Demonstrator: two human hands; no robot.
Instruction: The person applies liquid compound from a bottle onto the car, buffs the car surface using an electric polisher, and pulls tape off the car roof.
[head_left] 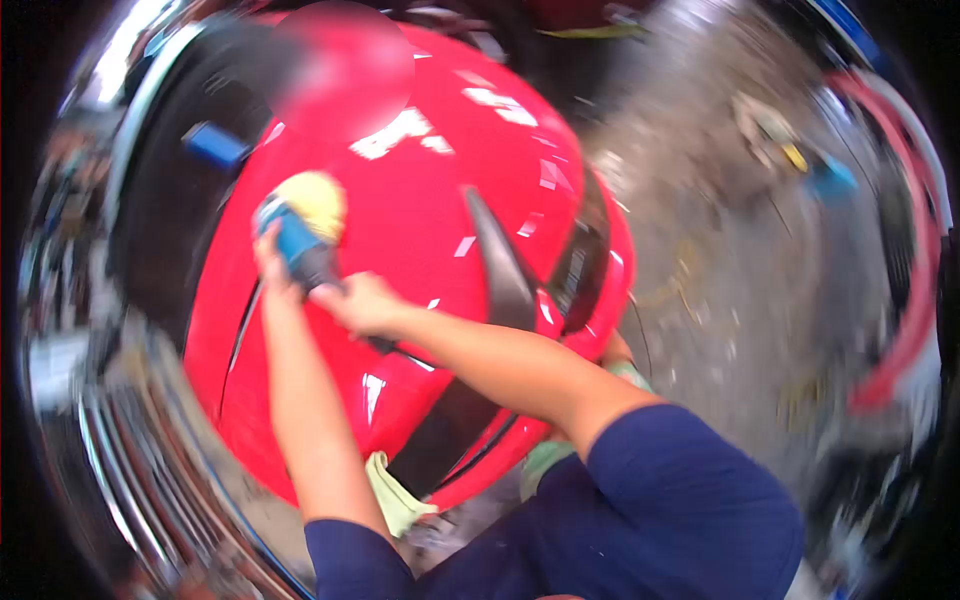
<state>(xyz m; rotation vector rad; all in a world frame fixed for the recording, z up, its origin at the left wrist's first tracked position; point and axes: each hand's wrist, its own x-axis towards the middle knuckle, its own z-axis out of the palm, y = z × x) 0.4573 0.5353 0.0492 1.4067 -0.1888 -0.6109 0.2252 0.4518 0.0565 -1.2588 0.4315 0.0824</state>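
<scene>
Both of my hands are on a blue and black power polisher (pixel 296 246) over a glossy red car hood (pixel 410 240). Its round yellow pad (pixel 316 203) faces the hood near the windshield side; whether it presses on the paint I cannot tell. My left hand (pixel 276 265) is wrapped around the side of the tool close to its head. My right hand (pixel 362 303) grips the dark rear end. Some blur softens the fingers.
A pale green cloth (pixel 395 495) hangs by the dark headlight (pixel 445 432). A blue object (pixel 216 144) lies on the dark windshield (pixel 165 200). Rags and a blue item (pixel 832 180) are on the floor, with a red curved panel (pixel 905 250) at the right. Long metal strips (pixel 140 480) stand at left.
</scene>
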